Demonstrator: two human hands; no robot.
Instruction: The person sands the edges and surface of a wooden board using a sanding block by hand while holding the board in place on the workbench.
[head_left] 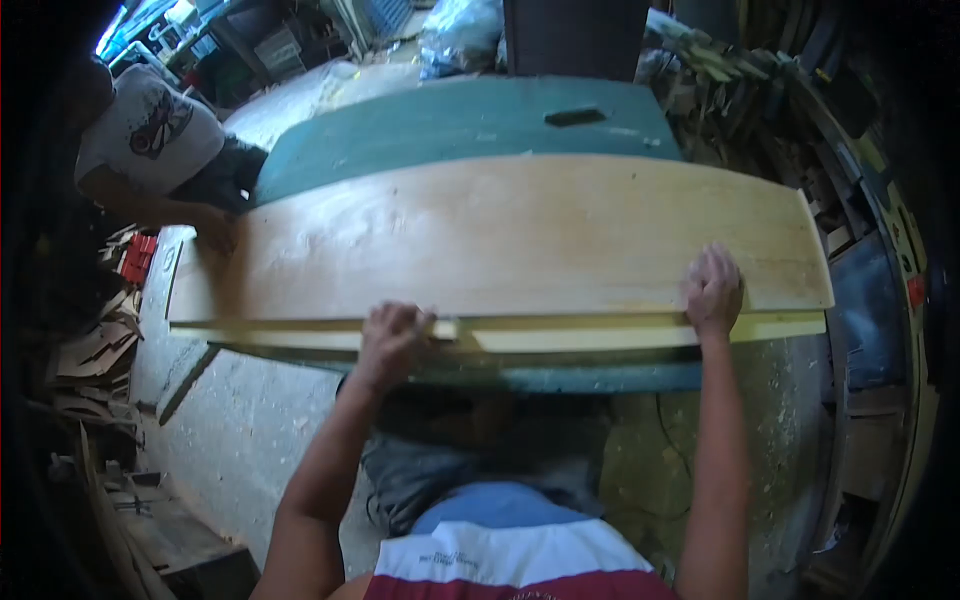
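Observation:
A long, light-brown wooden panel lies across a green table. A pale yellow wood strip runs along its near edge. My left hand is closed at that edge, left of the middle. From its fingers juts a small pale piece, too blurred to name. Farther right, my right hand rests on the panel close to the near edge, its fingers together and bent against the wood. Its palm side is hidden.
At the left, another person has a hand at the panel's end. Wood scraps are piled at lower left. Timber and boards line the right side. A dark slot shows in the tabletop.

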